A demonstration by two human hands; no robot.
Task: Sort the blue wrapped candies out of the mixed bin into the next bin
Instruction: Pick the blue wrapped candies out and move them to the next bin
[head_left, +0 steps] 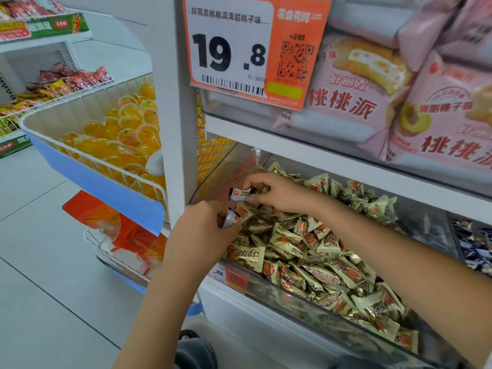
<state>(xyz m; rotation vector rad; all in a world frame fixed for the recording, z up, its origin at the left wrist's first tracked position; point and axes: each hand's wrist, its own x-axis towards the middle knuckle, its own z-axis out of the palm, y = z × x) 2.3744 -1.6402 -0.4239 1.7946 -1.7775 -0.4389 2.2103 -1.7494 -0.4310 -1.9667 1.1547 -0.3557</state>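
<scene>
Two bare hands work at the far left end of a clear plastic bin [306, 302] heaped with pale green and gold wrapped candies [314, 265]. In the head view, the left hand [205, 230] has its fingers curled round a small dark blue and white wrapped candy [231, 219], which pokes out between fingers and thumb just above the heap. The right hand [274, 193], reaching in across the pile from the right, pinches a second dark blue and white wrapped candy [241, 194] between thumb and fingertips, holding it a little above and behind the first. The two hands are close together, not touching. Both candies are over the mixed bin's left corner, near its clear side wall.

To the right, past a clear divider, the next bin [474, 249] shows a pile of dark blue wrapped candies, only partly in view at the picture's edge. It lies well apart from both hands.

On the shelf above, pink snack packs with peach pictures [354, 97] lie behind a clear front, with an orange and white price tag reading 19.8 [239, 49] hung on it. To the left, a white wire basket with a blue front panel [101, 182] holds orange jelly cups [127, 131].
</scene>
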